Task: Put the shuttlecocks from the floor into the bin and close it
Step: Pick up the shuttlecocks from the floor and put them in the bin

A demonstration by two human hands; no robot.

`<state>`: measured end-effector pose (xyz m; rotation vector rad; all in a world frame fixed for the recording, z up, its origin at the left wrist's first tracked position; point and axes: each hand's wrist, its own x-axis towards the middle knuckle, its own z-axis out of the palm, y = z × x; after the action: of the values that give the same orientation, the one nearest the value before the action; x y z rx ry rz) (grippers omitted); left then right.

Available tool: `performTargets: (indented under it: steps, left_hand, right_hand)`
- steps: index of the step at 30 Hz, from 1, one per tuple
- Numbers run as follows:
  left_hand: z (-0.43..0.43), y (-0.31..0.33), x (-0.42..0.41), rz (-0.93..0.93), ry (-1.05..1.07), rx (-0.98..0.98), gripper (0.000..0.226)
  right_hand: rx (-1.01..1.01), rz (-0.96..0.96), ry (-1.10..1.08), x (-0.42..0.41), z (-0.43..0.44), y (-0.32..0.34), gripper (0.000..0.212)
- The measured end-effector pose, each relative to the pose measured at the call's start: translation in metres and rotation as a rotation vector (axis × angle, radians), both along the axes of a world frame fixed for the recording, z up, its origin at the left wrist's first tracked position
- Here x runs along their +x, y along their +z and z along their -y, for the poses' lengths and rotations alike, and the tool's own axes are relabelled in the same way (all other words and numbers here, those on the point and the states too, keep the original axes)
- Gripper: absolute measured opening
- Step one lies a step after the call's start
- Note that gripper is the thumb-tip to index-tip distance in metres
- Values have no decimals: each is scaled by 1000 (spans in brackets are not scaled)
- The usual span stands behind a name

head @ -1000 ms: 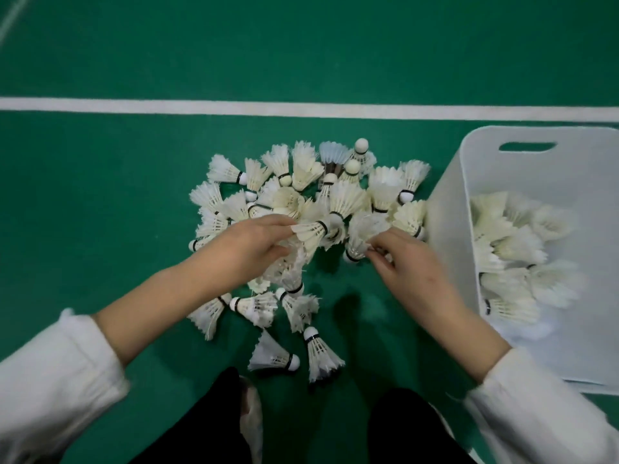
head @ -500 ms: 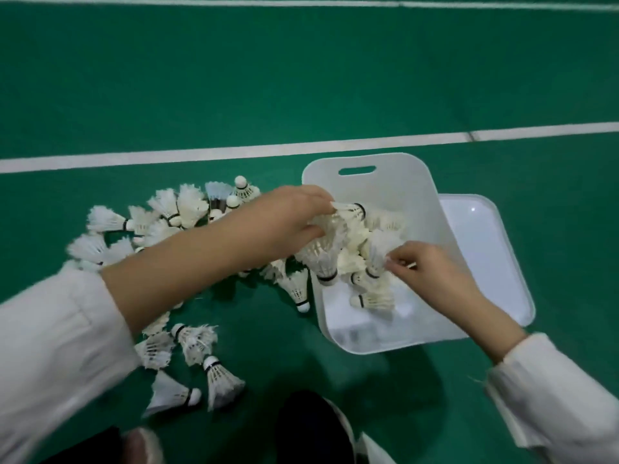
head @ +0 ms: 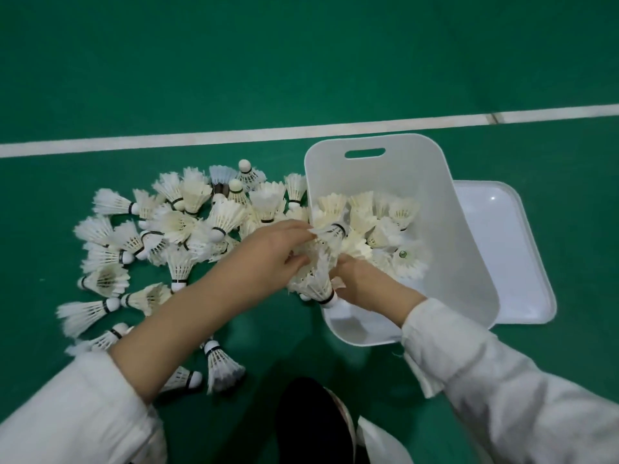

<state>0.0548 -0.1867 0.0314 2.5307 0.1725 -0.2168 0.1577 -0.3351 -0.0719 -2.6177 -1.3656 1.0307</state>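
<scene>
A white plastic bin (head: 462,249) with a handle slot stands on the green floor, holding several white shuttlecocks (head: 378,222). A big pile of shuttlecocks (head: 187,226) lies on the floor left of it. My left hand (head: 271,252) is at the bin's left rim, closed on a bunch of shuttlecocks (head: 318,276). My right hand (head: 365,283) is just inside the bin's near corner, touching the same bunch from the right; whether it grips them is unclear. The bin's white lid (head: 509,262) lies flat on the floor behind the bin's right side.
A white court line (head: 201,139) runs across the floor beyond the pile and bin. My dark trouser legs and a shoe (head: 315,426) are at the bottom centre. A few shuttlecocks (head: 221,366) lie close to my knees.
Both hands left the floor pile and carried shuttlecocks right to the bin. The view shifted, so the lid beside the bin shows now.
</scene>
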Motion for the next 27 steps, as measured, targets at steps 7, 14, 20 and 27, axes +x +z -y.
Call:
performTargets:
  steps: [7,14,20,27]
  left_hand:
    - [10,3,7,91,-17,3,36]
    - [36,9,20,136,-75,-18,33]
    - [30,8,8,195,8,-117,27]
    - [17,9,14,185,372,-169,4]
  right_hand:
    - [660,39,-467,6,48,110,25]
    - [589,-199,-357,-1,34,111,37]
    - [544,-130,-554,10,36,103,9]
    - [310,-28,-635,31,42,76,18]
